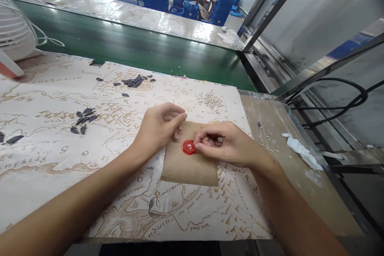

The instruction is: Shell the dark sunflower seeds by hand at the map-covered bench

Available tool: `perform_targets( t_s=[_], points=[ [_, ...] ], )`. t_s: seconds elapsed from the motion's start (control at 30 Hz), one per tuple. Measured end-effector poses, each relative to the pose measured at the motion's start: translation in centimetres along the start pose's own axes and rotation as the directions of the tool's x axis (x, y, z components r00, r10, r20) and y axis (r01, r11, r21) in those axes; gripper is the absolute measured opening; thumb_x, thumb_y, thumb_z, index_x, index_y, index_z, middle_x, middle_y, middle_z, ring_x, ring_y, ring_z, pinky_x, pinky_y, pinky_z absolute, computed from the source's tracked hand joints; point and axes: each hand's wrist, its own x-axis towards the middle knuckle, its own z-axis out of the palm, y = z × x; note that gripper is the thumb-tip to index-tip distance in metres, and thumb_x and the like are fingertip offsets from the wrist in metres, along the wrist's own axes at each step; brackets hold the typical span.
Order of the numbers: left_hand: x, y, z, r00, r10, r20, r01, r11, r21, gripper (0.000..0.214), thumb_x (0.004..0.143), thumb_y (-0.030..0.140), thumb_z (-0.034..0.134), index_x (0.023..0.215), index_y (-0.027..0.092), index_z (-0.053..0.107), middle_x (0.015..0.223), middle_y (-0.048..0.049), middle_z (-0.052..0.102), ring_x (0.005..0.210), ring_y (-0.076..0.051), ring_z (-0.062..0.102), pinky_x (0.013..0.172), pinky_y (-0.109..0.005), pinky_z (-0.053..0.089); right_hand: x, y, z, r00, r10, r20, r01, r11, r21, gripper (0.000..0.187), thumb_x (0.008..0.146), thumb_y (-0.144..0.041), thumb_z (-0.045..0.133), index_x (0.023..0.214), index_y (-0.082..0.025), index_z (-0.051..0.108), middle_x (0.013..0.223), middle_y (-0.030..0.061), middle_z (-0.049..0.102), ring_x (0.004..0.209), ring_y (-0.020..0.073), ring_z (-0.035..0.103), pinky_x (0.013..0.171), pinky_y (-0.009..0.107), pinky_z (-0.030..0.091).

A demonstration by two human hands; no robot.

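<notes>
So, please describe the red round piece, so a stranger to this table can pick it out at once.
On the large map-printed sheet, find the brown paper rectangle near its front middle. The red round disc sits on that paper, touched by the fingertips of the right hand. Unlike the dark slivers elsewhere on the map, it is round and bright red.
</notes>
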Motion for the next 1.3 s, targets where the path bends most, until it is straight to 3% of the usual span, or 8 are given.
perform_targets(
  t_s=[0.2, 0.4, 0.53, 0.73, 1.0, 1.13, 1.2, 1.3],
  points=[
    [0.3, -0.3, -0.3, 0.999, 0.033, 0.002, -0.033, 0.993, 0.113, 0.016, 0.101, 0.023, 0.078, 0.115, 0.018, 0.083, 0.077, -0.0001, 0.078, 0.059, -0.014, 0.072, 0.064, -0.03, 0.061, 0.0, -0.1, 0.1, 1.0, -0.012, -0.006, 0.012, 0.999, -0.045, 0.009, 0.096, -0.021, 0.076, 0.09, -0.016, 0.082, 0.065, -0.007, 0.052, 0.059, 0.0082, 0.045, 0.055, 0.026, 0.035],
    [0.2, 0.1, 0.2, 1.0, 0.005, 0.028, -0.005, 1.0, 0.007, 0.015, 0.098, 0.017, 0.08, 0.112, 0.015, 0.08, 0.087, -0.0029, 0.08, 0.059, -0.012, 0.071, 0.061, -0.027, 0.062, 0.0, -0.3, 0.3, 1.0, -0.029, 0.012, 0.029, 0.999, -0.028, 0.014, 0.099, -0.025, 0.076, 0.089, -0.016, 0.081, 0.065, -0.0065, 0.052, 0.059, 0.0087, 0.046, 0.056, 0.027, 0.036],
    [0.0, 0.6, 0.3, 0.999, 0.024, 0.04, -0.023, 1.0, -0.003, 0.007, 0.099, 0.017, 0.08, 0.105, 0.015, 0.077, 0.08, -0.0018, 0.078, 0.059, -0.011, 0.071, 0.06, -0.024, 0.062, -0.1, -0.1, 0.0, 1.0, -0.016, 0.003, 0.016, 1.0, -0.024, 0.015, 0.099, -0.026, 0.075, 0.087, -0.017, 0.081, 0.064, -0.0068, 0.05, 0.058, 0.0092, 0.043, 0.055, 0.028, 0.034],
    [-0.1, 0.5, 0.2, 0.997, 0.041, 0.06, -0.042, 0.999, 0.007, 0.007, 0.101, 0.023, 0.079, 0.105, 0.017, 0.078, 0.089, -0.0031, 0.08, 0.062, -0.011, 0.07, 0.062, -0.025, 0.061, 0.1, 1.7, -1.0, 0.977, 0.01, -0.211, -0.02, 0.999, -0.048, 0.015, 0.099, -0.031, 0.077, 0.091, -0.019, 0.082, 0.065, -0.0064, 0.046, 0.061, 0.0116, 0.042, 0.059, 0.03, 0.033],
    [-0.3, 0.5, 0.3, 0.993, 0.007, 0.118, -0.009, 1.0, 0.018, 0.012, 0.1, 0.029, 0.081, 0.104, 0.019, 0.077, 0.085, -0.003, 0.079, 0.065, -0.014, 0.072, 0.064, -0.028, 0.06, 0.7, 2.5, -0.4, 0.991, 0.053, -0.12, -0.071, 0.986, -0.149, 0.016, 0.099, -0.024, 0.075, 0.085, -0.018, 0.08, 0.064, -0.0063, 0.05, 0.06, 0.0104, 0.044, 0.059, 0.029, 0.035],
    [-0.5, 0.6, 0.3, 0.988, 0.007, 0.157, -0.004, 1.0, -0.017, 0.015, 0.101, 0.032, 0.082, 0.105, 0.018, 0.077, 0.088, -0.0034, 0.08, 0.066, -0.013, 0.072, 0.064, -0.026, 0.059, 0.8, 2.7, -0.4, 0.956, 0.037, -0.291, -0.026, 0.999, 0.042, 0.014, 0.099, -0.032, 0.084, 0.094, -0.019, 0.082, 0.078, 0.0002, 0.071, 0.069, 0.0138, 0.062, 0.063, 0.029, 0.049],
    [-0.5, 0.6, 0.4, 0.984, 0.021, 0.175, -0.012, 0.999, -0.048, 0.014, 0.101, 0.031, 0.082, 0.105, 0.018, 0.077, 0.091, -0.0036, 0.08, 0.066, -0.012, 0.071, 0.064, -0.026, 0.059, 1.1, 2.9, -0.2, 0.923, 0.049, -0.381, 0.032, 0.978, 0.204, 0.017, 0.098, -0.036, 0.089, 0.096, -0.02, 0.082, 0.099, 0.0064, 0.083, 0.086, 0.0184, 0.076, 0.074, 0.032, 0.062],
    [-0.5, 0.7, 0.6, 0.98, 0.033, 0.194, -0.015, 0.996, -0.09, 0.013, 0.101, 0.029, 0.082, 0.104, 0.017, 0.077, 0.092, -0.0036, 0.08, 0.067, -0.011, 0.07, 0.065, -0.025, 0.059, 1.4, 3.1, 0.3, 0.917, 0.069, -0.392, 0.119, 0.893, 0.435, 0.022, 0.096, -0.04, 0.093, 0.095, -0.022, 0.081, 0.132, 0.0107, 0.084, 0.111, 0.0252, 0.085, 0.098, 0.042, 0.072]
  ],
)
